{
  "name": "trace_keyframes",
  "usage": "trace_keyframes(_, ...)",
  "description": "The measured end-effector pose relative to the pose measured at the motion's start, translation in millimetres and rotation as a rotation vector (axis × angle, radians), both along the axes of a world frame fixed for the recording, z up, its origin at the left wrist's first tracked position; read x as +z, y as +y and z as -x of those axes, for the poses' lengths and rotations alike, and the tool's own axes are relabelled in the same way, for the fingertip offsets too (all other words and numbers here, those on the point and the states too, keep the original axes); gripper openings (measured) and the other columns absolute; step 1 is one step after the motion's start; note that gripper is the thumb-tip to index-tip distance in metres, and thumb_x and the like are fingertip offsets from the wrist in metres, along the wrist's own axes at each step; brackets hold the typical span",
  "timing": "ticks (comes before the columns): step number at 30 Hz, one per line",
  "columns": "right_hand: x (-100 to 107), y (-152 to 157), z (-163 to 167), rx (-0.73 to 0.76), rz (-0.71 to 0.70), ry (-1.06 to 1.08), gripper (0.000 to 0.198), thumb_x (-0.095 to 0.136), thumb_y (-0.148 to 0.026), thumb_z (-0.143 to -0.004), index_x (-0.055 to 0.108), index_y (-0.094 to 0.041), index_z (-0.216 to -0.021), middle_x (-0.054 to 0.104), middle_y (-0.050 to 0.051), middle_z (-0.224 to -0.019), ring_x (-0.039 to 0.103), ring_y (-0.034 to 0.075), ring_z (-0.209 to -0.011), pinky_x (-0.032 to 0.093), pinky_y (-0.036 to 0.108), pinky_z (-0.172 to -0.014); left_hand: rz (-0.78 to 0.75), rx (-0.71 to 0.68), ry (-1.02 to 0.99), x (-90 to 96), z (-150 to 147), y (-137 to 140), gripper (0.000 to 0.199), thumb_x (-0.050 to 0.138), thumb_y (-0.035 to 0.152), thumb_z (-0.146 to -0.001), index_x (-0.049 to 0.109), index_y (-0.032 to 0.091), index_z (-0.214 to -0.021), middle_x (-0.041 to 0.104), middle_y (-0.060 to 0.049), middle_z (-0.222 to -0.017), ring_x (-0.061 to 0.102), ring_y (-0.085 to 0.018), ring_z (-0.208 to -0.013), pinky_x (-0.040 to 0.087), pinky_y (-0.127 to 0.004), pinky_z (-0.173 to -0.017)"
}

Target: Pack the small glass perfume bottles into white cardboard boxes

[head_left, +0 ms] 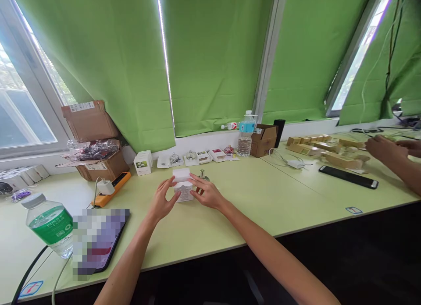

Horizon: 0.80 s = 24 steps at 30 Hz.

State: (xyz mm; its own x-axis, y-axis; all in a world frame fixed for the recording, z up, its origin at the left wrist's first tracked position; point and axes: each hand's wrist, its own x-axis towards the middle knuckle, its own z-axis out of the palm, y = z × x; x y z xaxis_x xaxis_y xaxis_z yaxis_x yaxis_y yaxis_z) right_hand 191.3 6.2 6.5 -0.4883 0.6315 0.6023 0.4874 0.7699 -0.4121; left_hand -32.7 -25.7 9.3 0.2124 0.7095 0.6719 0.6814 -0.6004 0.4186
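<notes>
A small white carton (184,194) stands on the light green table with its lid flap raised. My left hand (163,199) grips its left side, thumb at the front and fingertips at the flap. On the other side, my right hand (208,193) holds the carton's right edge between thumb and fingers. Just behind my right hand is a small glass item with a metallic neck (202,173), partly hidden. Further back, white cartons (143,163) are stacked, with a row of small glass items and opened cartons (204,157) beside them. The carton's inside is not visible.
Left: a water bottle (49,226), a tablet-like device (115,239), an orange power strip (113,190) and an open cardboard box (101,164). Back: a large bottle (246,138) and a brown box (264,140). Right: a black phone (348,177), a charger (295,164) and another person's hands (383,149).
</notes>
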Motion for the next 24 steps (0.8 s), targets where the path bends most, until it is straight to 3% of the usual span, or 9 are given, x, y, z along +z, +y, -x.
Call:
trace_keyframes(11, -1.4, 0.7, 0.5, -0.004, 0.012, 0.007, 0.051, 0.052, -0.024, -0.083, 0.047, -0.030, -0.134, 0.038, 0.007, -0.144, 0.065, 0.011, -0.068, 0.056, 0.027, -0.063, -0.008, 0.000, -0.001, -0.6, -0.2, 1.1, 0.028, 0.054, 0.035, -0.085, 0.055, 0.024, -0.110, 0.051, -0.006, -0.133, 0.044, -0.024, -0.125, 0.040, -0.045, -0.100)
trace_keyframes(18, 0.0, 5.2, -0.7, -0.019, -0.107, 0.148, 0.051, 0.042, -0.012, -0.081, 0.050, -0.027, -0.129, 0.047, 0.006, -0.137, 0.062, 0.015, -0.090, 0.054, 0.024, -0.064, -0.038, -0.005, 0.020, -1.7, 0.0, 2.3, 0.026, 0.052, 0.032, -0.086, 0.054, 0.024, -0.110, 0.050, -0.006, -0.134, 0.034, -0.025, -0.133, 0.035, -0.048, -0.104)
trace_keyframes(24, -1.7, 16.7, -10.4, -0.254, -0.122, 0.347, 0.034, 0.039, -0.021, -0.087, 0.057, -0.021, -0.116, 0.057, 0.009, -0.118, 0.057, 0.012, -0.062, 0.051, 0.027, -0.057, -0.044, 0.030, 0.002, -1.8, -0.8, 0.6, 0.028, 0.050, 0.030, -0.087, 0.052, 0.027, -0.115, 0.035, -0.006, -0.145, 0.036, -0.025, -0.132, 0.038, -0.046, -0.103)
